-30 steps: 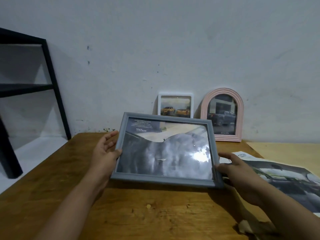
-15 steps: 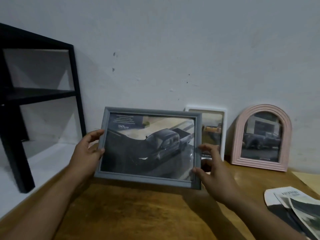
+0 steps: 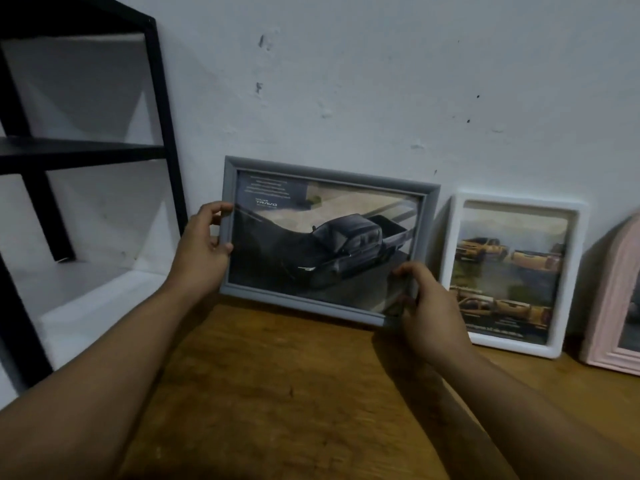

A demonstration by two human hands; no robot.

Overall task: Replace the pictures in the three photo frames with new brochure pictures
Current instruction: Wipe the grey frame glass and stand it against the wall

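A grey rectangular photo frame (image 3: 325, 181) with a picture of a dark pickup truck stands almost upright at the back of the wooden table (image 3: 294, 393), close to the wall. My left hand (image 3: 204, 251) grips its left edge. My right hand (image 3: 429, 306) holds its lower right corner. To its right a white frame (image 3: 571, 271) with yellow trucks leans on the wall. At the far right edge is part of a pink arched frame (image 3: 613, 299).
A black metal shelf unit (image 3: 159, 109) stands at the left, beside the table's end. The white wall (image 3: 381, 81) runs right behind the frames. A white floor area (image 3: 86, 299) lies below the shelf.
Both hands carried the grey frame up and back towards the wall, tilting it from nearly flat to upright, left of the white frame. The brochures on the right are out of view.
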